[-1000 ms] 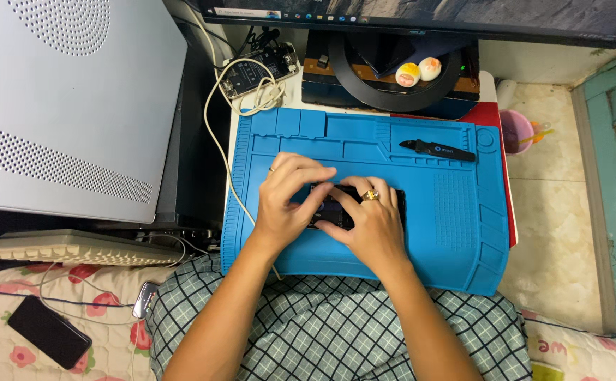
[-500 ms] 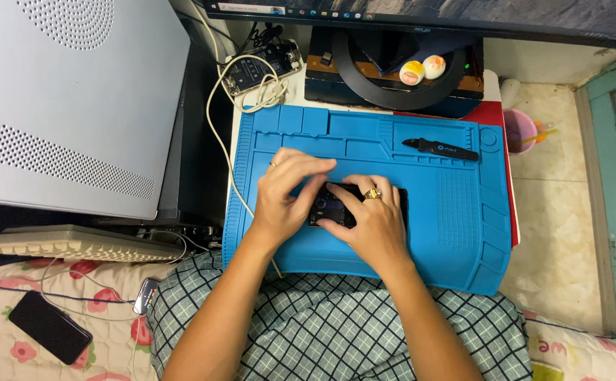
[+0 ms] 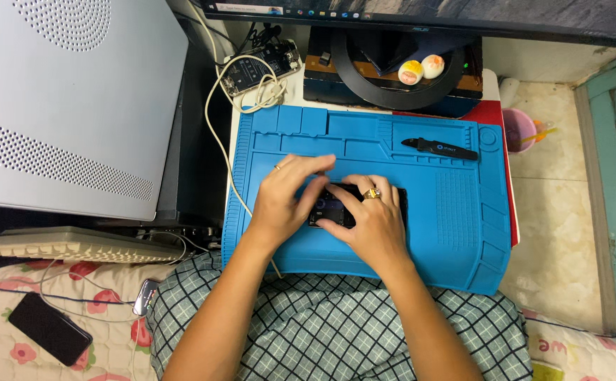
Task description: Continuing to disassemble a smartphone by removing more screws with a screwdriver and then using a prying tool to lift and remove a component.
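A small black device with a screen lies in the middle of a blue work mat. My left hand rests on its left end, fingers curled over the top edge, a ring on one finger. My right hand covers its right part, holding it down with the thumb and fingers, also wearing a ring. Most of the device is hidden under both hands. A black pen-shaped tool lies in the mat's upper right tray.
A white computer case stands at the left, a keyboard below it. A monitor stand with two round balls sits behind the mat, next to a bare circuit board with a cable. A black phone lies on the bedding.
My left hand's fingers have shifted a little to the right over the device's top. The camera view has tilted slightly. The device stays where it was.
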